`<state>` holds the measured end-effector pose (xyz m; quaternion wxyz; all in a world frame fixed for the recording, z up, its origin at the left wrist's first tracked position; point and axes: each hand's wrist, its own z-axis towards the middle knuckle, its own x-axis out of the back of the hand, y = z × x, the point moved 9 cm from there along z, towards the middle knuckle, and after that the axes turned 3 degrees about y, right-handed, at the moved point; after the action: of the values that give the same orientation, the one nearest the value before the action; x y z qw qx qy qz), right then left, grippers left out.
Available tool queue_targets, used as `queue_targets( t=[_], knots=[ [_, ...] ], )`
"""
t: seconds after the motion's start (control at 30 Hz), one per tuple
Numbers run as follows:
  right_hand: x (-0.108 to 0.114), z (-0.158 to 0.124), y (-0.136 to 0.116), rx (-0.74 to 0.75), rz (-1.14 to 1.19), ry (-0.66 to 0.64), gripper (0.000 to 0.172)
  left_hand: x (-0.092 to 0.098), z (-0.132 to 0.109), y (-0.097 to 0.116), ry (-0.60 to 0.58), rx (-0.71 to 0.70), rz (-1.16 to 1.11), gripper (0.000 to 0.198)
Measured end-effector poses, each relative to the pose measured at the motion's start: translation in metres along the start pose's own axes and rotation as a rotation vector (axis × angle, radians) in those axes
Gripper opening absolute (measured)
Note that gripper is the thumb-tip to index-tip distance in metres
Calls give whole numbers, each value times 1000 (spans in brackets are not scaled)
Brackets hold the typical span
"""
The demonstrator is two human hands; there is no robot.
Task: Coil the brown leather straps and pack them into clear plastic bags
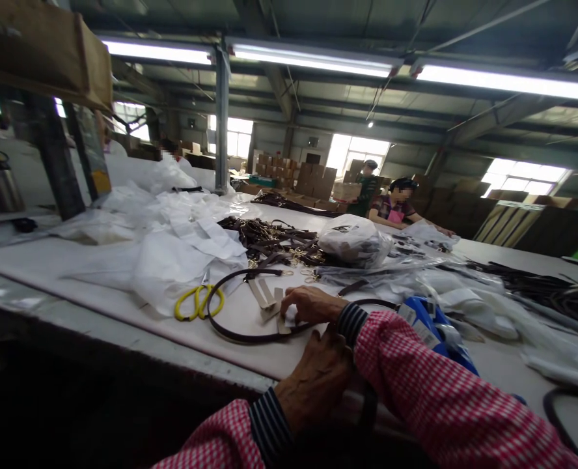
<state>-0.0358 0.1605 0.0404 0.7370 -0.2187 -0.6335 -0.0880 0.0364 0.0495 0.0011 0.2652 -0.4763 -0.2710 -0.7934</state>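
My right hand [311,305] reaches across from the right, fingers bent and closed at the end of a pale strip [280,323] on the table. Nearer me, my left hand [318,368] is closed at the table's front edge; its fingers are partly hidden and I cannot make out what they hold. A long dark strap [235,337] with a metal clip end curves over the table and passes beneath my right hand. More pale strips [262,294] lie just left of that hand. Scissors with yellow handles [198,305] rest beside the strap's loop.
Behind is a heap of dark straps with metal clips [274,241]. White wrapping sheets [172,254] cover the left; a filled plastic bag [355,241] stands behind my hands. A blue object [433,332] lies by my right forearm. A co-worker [399,208] works across the table.
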Motion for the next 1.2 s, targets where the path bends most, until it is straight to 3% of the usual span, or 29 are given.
queue_targets(
  t=[0.17,0.3,0.4,0.47,0.53,0.6,0.63,0.7,0.83,1.0,1.2],
  knots=[
    [16,-1,-3,8,108,158,20,-3,10,-6,45,72,-176,55],
    [70,-29,1,-69,229,498,15,3,16,-23,-11,201,-347,29],
    [115,-88,-11,-132,319,779,7,26,16,-43,10,288,-483,17],
    [134,-143,-31,-144,358,972,6,35,16,-55,-32,334,-647,27],
    [140,-207,-58,-132,370,1225,8,38,15,-66,-79,382,-823,40],
    [125,-252,-84,-156,301,1303,6,38,14,-73,-94,443,-982,48],
    [114,-265,-96,-145,282,1279,2,38,13,-76,-91,477,-1050,50],
    [89,-273,-114,-92,257,1166,11,37,10,-77,-84,537,-1167,51],
    [55,-264,-134,20,158,981,23,38,6,-67,-101,575,-1332,48],
    [48,-256,-142,82,-53,914,26,42,11,-49,-143,552,-1418,45],
    [50,-253,-138,124,-25,870,28,52,16,-38,-158,563,-1407,40]
  ],
)
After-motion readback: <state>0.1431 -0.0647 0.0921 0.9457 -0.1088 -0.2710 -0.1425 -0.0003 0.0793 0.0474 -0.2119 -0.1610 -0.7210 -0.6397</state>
